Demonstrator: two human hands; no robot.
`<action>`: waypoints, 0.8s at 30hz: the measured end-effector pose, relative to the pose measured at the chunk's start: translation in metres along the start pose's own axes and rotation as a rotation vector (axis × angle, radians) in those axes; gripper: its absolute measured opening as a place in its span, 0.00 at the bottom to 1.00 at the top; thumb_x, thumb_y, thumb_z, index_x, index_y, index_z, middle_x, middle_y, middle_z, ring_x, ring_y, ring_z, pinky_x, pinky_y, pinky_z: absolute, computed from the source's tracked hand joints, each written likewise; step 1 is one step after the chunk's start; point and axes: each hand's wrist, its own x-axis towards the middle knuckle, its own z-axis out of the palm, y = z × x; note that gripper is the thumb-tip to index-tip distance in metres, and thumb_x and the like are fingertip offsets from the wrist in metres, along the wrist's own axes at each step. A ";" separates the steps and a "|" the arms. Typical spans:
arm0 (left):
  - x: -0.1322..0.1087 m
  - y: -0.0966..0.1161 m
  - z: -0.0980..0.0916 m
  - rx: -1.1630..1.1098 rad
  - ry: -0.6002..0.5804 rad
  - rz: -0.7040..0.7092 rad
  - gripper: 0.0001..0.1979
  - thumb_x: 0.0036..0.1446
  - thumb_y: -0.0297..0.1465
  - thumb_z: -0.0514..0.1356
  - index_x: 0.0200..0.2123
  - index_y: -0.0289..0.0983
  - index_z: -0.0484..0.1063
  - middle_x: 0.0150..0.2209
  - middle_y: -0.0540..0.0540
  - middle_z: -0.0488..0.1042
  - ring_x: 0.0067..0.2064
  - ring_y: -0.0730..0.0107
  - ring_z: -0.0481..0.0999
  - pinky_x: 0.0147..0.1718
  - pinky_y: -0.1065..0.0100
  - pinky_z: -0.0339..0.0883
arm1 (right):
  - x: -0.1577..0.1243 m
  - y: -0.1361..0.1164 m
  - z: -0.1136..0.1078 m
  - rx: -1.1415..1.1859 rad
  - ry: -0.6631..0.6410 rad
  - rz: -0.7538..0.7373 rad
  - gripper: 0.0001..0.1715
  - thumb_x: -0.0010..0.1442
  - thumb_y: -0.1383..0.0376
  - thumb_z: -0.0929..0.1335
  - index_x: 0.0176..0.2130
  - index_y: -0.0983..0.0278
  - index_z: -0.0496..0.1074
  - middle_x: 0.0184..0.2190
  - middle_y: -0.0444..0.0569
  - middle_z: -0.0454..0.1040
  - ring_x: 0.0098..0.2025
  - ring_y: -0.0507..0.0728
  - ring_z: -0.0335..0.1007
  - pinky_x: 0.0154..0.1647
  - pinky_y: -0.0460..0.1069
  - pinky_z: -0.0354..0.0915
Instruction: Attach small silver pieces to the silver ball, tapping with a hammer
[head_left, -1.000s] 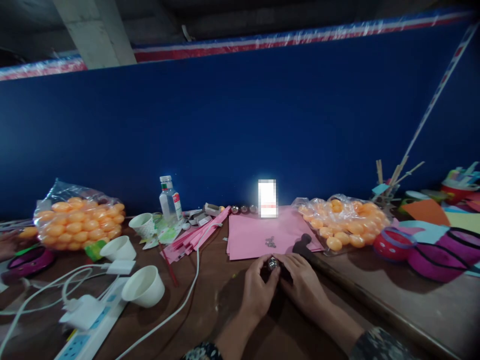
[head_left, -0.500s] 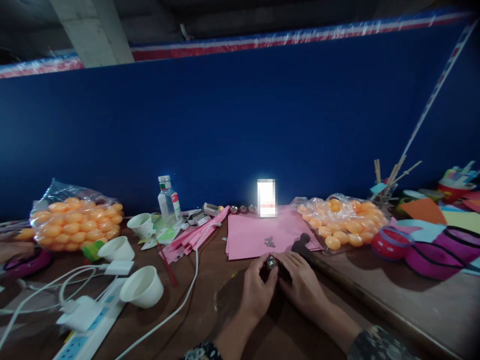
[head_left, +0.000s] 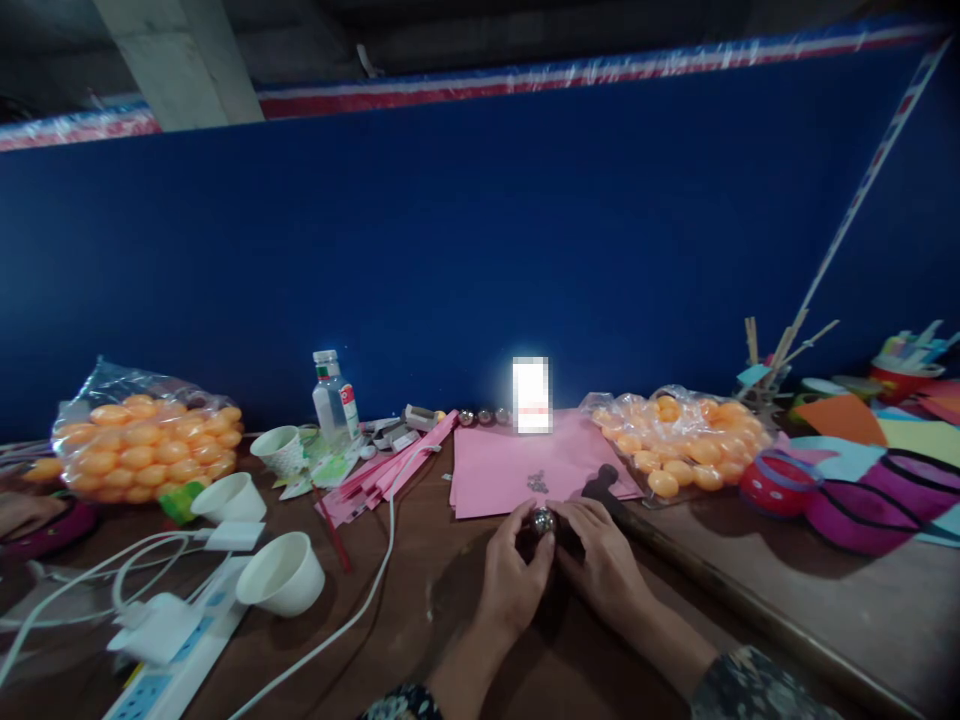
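A shiny metal ball [head_left: 544, 521] sits between my two hands, just in front of a pink paper stack [head_left: 491, 480]. My left hand [head_left: 514, 570] curls its thumb and fingers around the ball's left side. From the other side, my right hand [head_left: 600, 555] rests its bent fingertips against the ball, its thumb lower down. Small dark grey pieces [head_left: 538, 482] lie in a cluster on the pink paper, just beyond my fingertips. A hammer [head_left: 604, 485] lies to the right of my right hand, its long handle running toward the lower right. More metal balls [head_left: 484, 417] line the paper's back edge.
Bags of orange balls stand at left [head_left: 139, 450] and right [head_left: 686, 440]. White paper cups [head_left: 281, 575], a power strip [head_left: 180, 640] and a white cable [head_left: 375, 590] occupy the left. Purple felt baskets [head_left: 862, 515] stand at right. Another person's hand [head_left: 30, 510] shows at far left.
The view has shifted very slightly. A little more of the metal ball shows between my fingers; both hands otherwise stay in nearly the same place.
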 end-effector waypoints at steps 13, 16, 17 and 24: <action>0.000 0.002 -0.001 0.033 0.006 -0.008 0.18 0.51 0.32 0.55 0.47 0.37 0.67 0.46 0.43 0.72 0.47 0.63 0.70 0.48 0.62 0.62 | 0.000 0.002 0.000 -0.022 0.032 0.034 0.24 0.49 0.71 0.66 0.48 0.63 0.64 0.41 0.50 0.72 0.46 0.61 0.60 0.48 0.57 0.61; 0.000 0.001 -0.001 0.048 0.010 -0.014 0.18 0.52 0.33 0.55 0.47 0.36 0.67 0.47 0.43 0.72 0.49 0.63 0.69 0.50 0.61 0.61 | 0.000 0.003 0.001 -0.027 0.018 0.038 0.24 0.50 0.71 0.66 0.48 0.63 0.64 0.41 0.50 0.71 0.46 0.60 0.60 0.49 0.57 0.60; 0.001 0.001 -0.001 0.048 0.006 -0.017 0.18 0.52 0.33 0.55 0.48 0.36 0.67 0.47 0.42 0.71 0.49 0.63 0.69 0.50 0.61 0.60 | 0.000 0.003 0.001 -0.027 0.017 0.041 0.24 0.50 0.71 0.66 0.48 0.63 0.64 0.41 0.49 0.71 0.47 0.60 0.60 0.49 0.57 0.60; 0.002 0.002 -0.001 0.010 -0.008 -0.036 0.19 0.54 0.34 0.53 0.49 0.36 0.65 0.48 0.42 0.71 0.49 0.63 0.69 0.50 0.60 0.61 | -0.001 0.003 0.002 -0.011 0.029 0.091 0.25 0.49 0.70 0.68 0.48 0.64 0.65 0.40 0.50 0.72 0.47 0.60 0.59 0.48 0.56 0.61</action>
